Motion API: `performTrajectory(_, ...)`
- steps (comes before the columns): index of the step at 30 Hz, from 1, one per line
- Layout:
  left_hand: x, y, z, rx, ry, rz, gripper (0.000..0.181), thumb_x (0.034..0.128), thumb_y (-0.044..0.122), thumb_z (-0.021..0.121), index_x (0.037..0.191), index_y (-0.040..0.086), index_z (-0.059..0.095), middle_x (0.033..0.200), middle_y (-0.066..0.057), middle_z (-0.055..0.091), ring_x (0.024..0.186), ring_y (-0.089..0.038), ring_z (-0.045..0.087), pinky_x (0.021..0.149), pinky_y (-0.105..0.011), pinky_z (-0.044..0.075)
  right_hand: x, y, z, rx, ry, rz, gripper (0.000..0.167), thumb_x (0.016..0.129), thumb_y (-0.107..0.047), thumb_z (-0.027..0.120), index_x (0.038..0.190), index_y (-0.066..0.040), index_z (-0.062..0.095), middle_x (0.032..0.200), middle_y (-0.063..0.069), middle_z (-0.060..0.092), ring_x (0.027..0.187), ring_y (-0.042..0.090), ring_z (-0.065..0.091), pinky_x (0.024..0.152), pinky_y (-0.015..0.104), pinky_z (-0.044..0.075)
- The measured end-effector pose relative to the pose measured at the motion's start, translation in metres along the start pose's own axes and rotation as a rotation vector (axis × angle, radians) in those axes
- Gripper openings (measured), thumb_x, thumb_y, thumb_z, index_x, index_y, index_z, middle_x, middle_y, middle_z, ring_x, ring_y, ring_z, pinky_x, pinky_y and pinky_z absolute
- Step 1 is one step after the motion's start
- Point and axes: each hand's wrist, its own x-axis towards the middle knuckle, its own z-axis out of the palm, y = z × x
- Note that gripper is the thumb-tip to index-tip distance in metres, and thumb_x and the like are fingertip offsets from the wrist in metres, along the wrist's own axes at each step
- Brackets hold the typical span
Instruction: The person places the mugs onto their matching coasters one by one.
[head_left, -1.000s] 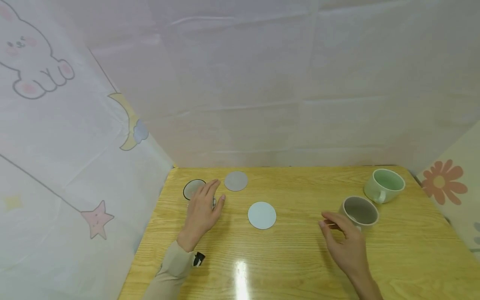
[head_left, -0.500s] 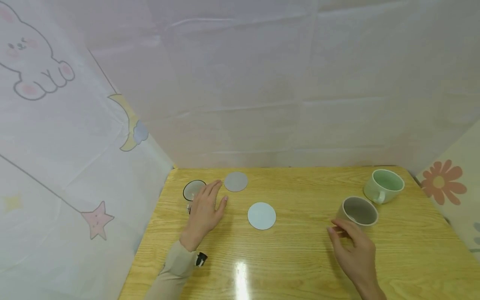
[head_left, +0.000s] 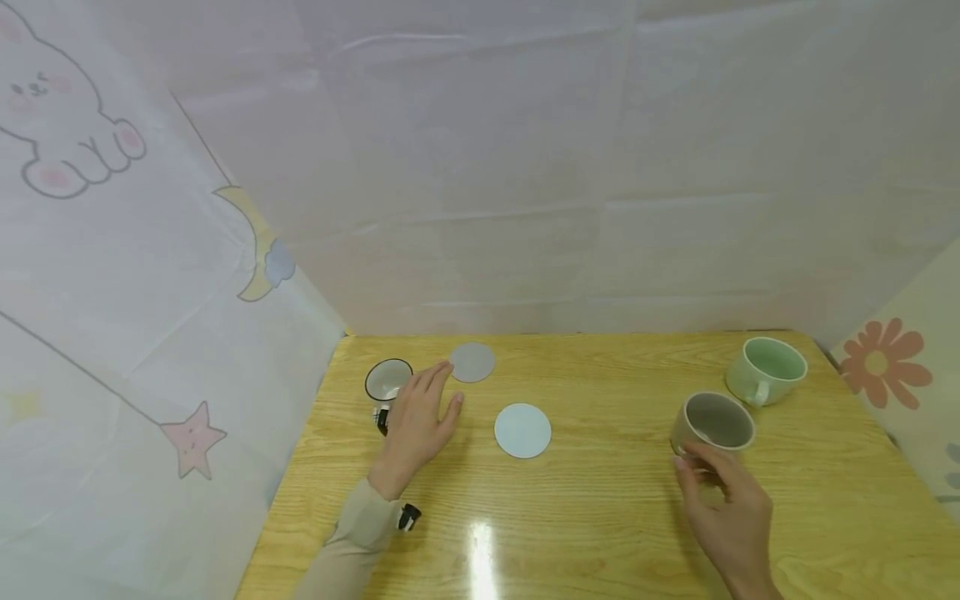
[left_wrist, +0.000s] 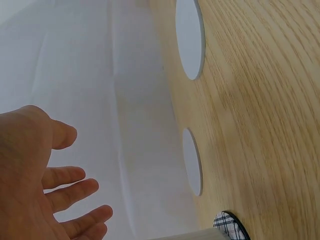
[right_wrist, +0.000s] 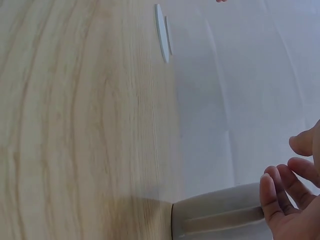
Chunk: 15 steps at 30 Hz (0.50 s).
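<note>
A: Risk?
B: Gray mug (head_left: 712, 422), right side of desk (head_left: 585, 517), could tip if right hand (head_left: 727, 508) knocks it; fingers loosely curled, thumb apart, contact unclear. Left hand (head_left: 415, 425) fingers loosely apart, beside black-rimmed cup (head_left: 388, 381).
A: Versus a second ago?
B: Right hand's closer to mug handle; left shifted right, uncovering more cup.

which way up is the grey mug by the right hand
Upright: the grey mug faces mouth-up in the head view, its base on the table.
</note>
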Motion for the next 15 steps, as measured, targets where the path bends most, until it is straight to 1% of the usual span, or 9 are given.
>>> performTrajectory(3, 0.001, 0.001, 0.002, 0.002, -0.010, 0.000, 0.051, 0.1069, 0.027, 0.066, 0.149, 0.000, 0.058, 0.151, -0.018, 0.061, 0.135, -0.040, 0.061, 0.113, -0.056, 0.051, 0.000, 0.005, -0.002, 0.021, 0.039, -0.029, 0.037, 0.075, 0.028, 0.076, 0.109, 0.014, 0.076, 0.109, -0.009, 0.073, 0.091, -0.004, 0.066, 0.080, 0.004, 0.053)
performTrajectory(6, 0.002, 0.001, 0.004, -0.005, -0.017, -0.003, 0.051, 0.1071, 0.027, 0.065, 0.149, -0.001, 0.058, 0.151, -0.020, 0.061, 0.135, -0.041, 0.060, 0.114, -0.056, 0.050, -0.001, 0.008, -0.005, 0.029, 0.057, -0.029, 0.036, 0.075, 0.028, 0.076, 0.108, 0.014, 0.075, 0.108, -0.005, 0.074, 0.088, -0.003, 0.065, 0.079, 0.004, 0.053)
performTrajectory(9, 0.004, 0.000, 0.007, -0.010, -0.022, -0.006, 0.052, 0.1069, 0.027, 0.066, 0.149, -0.002, 0.058, 0.151, -0.021, 0.061, 0.135, -0.042, 0.060, 0.113, -0.057, 0.050, -0.002, 0.007, -0.007, 0.028, 0.057, -0.012, 0.034, 0.078, 0.026, 0.075, 0.109, 0.014, 0.076, 0.107, 0.002, 0.075, 0.085, -0.003, 0.064, 0.076, 0.004, 0.053)
performTrajectory(13, 0.005, -0.001, 0.010, -0.012, -0.037, -0.008, 0.053, 0.1076, 0.028, 0.065, 0.150, -0.002, 0.056, 0.152, -0.021, 0.060, 0.137, -0.042, 0.059, 0.116, -0.057, 0.049, -0.003, 0.006, -0.011, 0.005, 0.054, 0.049, 0.032, 0.081, 0.023, 0.076, 0.112, 0.012, 0.077, 0.103, 0.009, 0.075, 0.083, -0.003, 0.064, 0.072, 0.004, 0.052)
performTrajectory(15, 0.005, -0.002, 0.012, -0.013, -0.041, -0.009, 0.053, 0.1077, 0.028, 0.064, 0.150, -0.003, 0.056, 0.152, -0.021, 0.060, 0.137, -0.042, 0.059, 0.117, -0.056, 0.048, -0.004, 0.005, -0.013, -0.017, 0.055, 0.096, 0.032, 0.083, 0.021, 0.077, 0.112, 0.011, 0.077, 0.103, 0.007, 0.075, 0.082, -0.004, 0.065, 0.070, 0.004, 0.052)
